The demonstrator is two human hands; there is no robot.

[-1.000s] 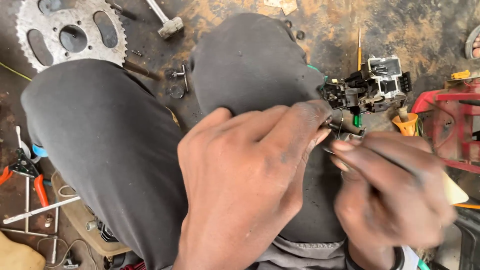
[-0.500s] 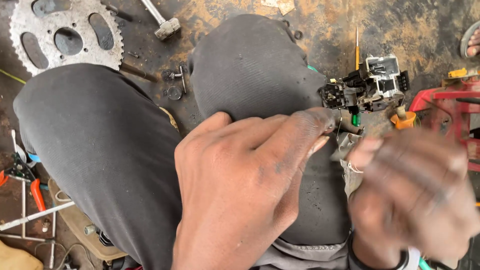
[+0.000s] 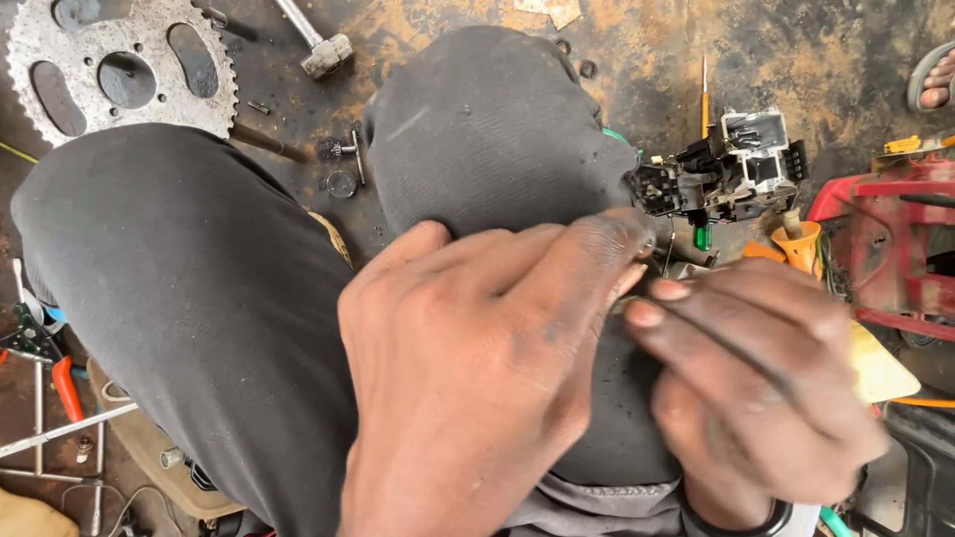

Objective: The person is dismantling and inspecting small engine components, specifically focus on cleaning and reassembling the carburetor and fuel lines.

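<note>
So the right hand (image 3: 756, 388) swung back in from a blurry half-second ago, fingertips meeting the left hand (image 3: 468, 368), whose grip pinches a tiny metal part (image 3: 645, 244) on the knee, black switch assembly (image 3: 721, 179) at 1 o'clock.

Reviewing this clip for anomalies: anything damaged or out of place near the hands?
The black switch assembly sits opened up on the stained floor, its insides exposed, beside the knee. Small loose parts lie scattered near the sprocket. What the hands pinch is too hidden to judge.

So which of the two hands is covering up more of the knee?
The left hand. It lies spread wide over the dark trouser knee, while the right hand sits off to the side, only its fingertips reaching in.
</note>
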